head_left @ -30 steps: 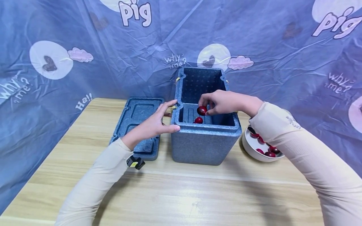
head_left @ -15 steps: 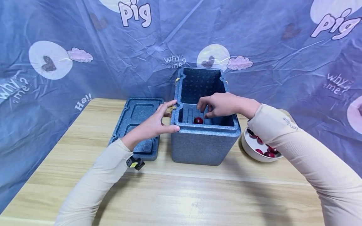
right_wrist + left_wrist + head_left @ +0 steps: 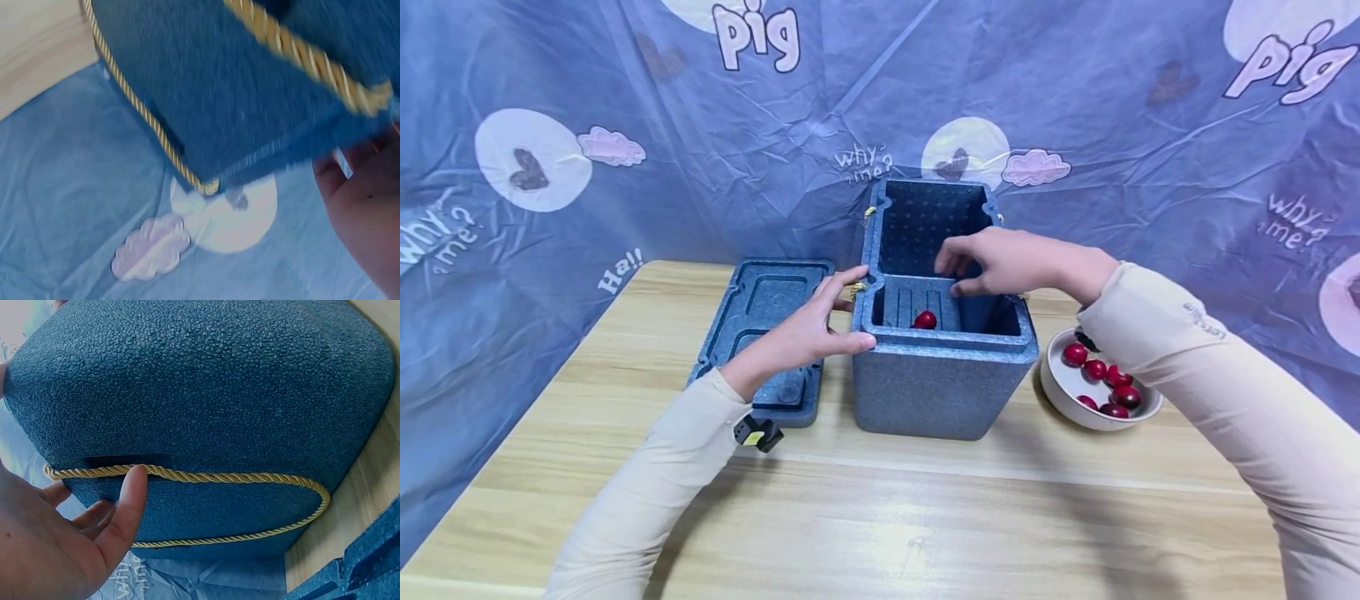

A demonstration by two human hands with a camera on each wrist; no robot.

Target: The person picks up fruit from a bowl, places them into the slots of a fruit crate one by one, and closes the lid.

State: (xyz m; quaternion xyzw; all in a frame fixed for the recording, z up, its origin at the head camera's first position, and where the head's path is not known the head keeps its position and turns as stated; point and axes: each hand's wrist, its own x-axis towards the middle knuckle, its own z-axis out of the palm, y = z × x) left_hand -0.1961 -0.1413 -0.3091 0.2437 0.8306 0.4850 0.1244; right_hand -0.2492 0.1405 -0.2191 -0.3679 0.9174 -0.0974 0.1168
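A blue-grey foam box stands uncovered at the middle of the table. My left hand rests at its left rim with the fingers spread. In the left wrist view, one fingertip overlaps the gold rope on the box's side. Over the opening hovers my right hand, its fingers loosely bent and nothing visible between them. Inside the box, below that hand, lies a dark red plum. Several more red plums lie in a white bowl to the right of the box.
The box's lid lies flat on the wooden table, left of the box and under the left forearm. A blue printed cloth hangs behind the table. The right forearm passes over part of the bowl.
My right hand has let go of a plum inside the box, then risen and drawn a little right. More of the bowl now shows. My left hand has stayed at the rim.
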